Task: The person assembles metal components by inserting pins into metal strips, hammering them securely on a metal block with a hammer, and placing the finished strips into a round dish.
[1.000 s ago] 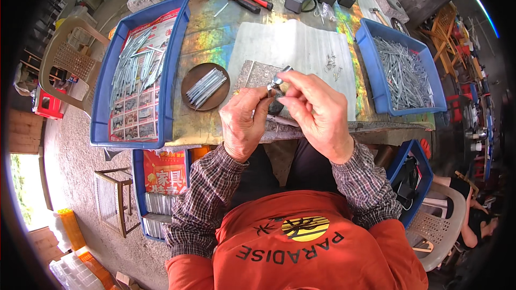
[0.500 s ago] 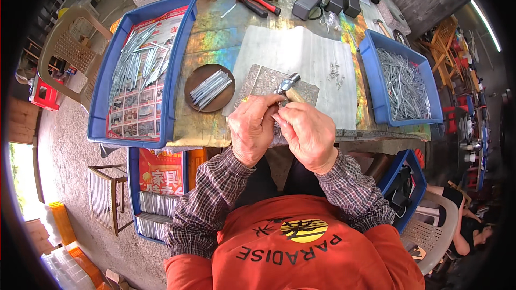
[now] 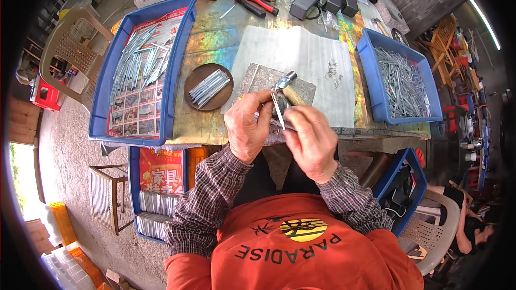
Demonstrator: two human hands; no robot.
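My left hand [image 3: 248, 126] is closed, pinching a thin silvery metal rod [image 3: 278, 111] between thumb and forefinger, its lower end slanting toward me. Just right of that end is my right hand [image 3: 312, 142], its fingers curled and smeared by motion; whether they grip anything is unclear. Beyond both hands a hammer [image 3: 293, 95] with a wooden handle lies on a flat speckled stone slab [image 3: 257, 78]. To the left a round brown dish [image 3: 195, 79] carries a bundle of similar rods [image 3: 210, 89].
Blue trays with metal rods stand at left [image 3: 185, 37] and right [image 3: 368, 53]. White paper [image 3: 290, 43] bearing small metal pieces [image 3: 333, 74] covers the table's middle. Red-handled pliers [image 3: 262, 4] and black boxes [image 3: 305, 4] lie at the back. Another person [image 3: 467, 231] is at lower right.
My right hand has moved down and away from my left, so the hands are now apart. The metal rod, hidden before, now shows in my left fingers.
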